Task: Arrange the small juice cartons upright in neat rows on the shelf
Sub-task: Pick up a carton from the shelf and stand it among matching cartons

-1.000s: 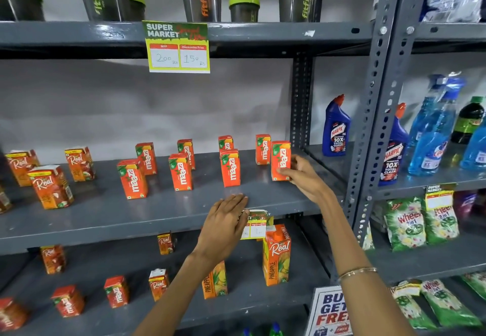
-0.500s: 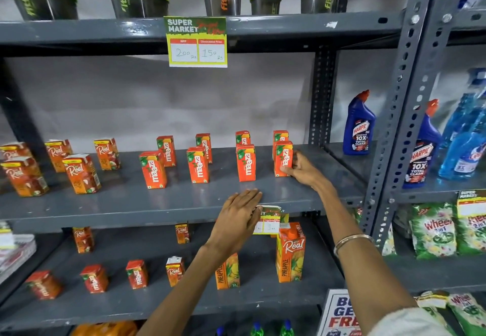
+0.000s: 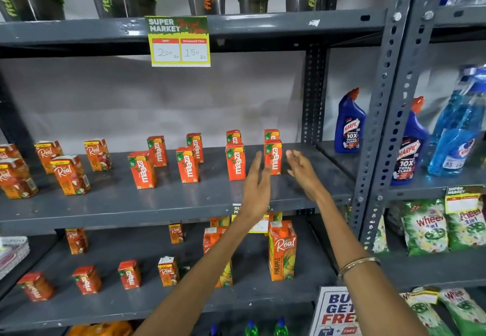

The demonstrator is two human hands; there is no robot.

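Observation:
Small orange Maaza cartons stand upright in two rows on the grey middle shelf (image 3: 163, 204). The rightmost front carton (image 3: 274, 156) stands between my two hands. My left hand (image 3: 256, 183) is raised edge-on just left of it, fingers straight, holding nothing. My right hand (image 3: 302, 170) hovers just right of it, fingers spread, also empty. Neither hand clearly touches the carton. Another front carton (image 3: 235, 162) stands to the left. Several Real cartons (image 3: 69, 175) stand at the shelf's left end.
A lower shelf holds more small cartons (image 3: 86, 280) and a tall Real pineapple carton (image 3: 282, 251). Harpic bottles (image 3: 349, 122) and blue spray bottles stand on the right rack behind a grey upright post (image 3: 378, 130). Shaker bottles line the top shelf above a price tag (image 3: 181, 42).
My right hand has let go of the rightmost front carton and opened beside it. My left hand has risen from the shelf's front edge to the carton's left side.

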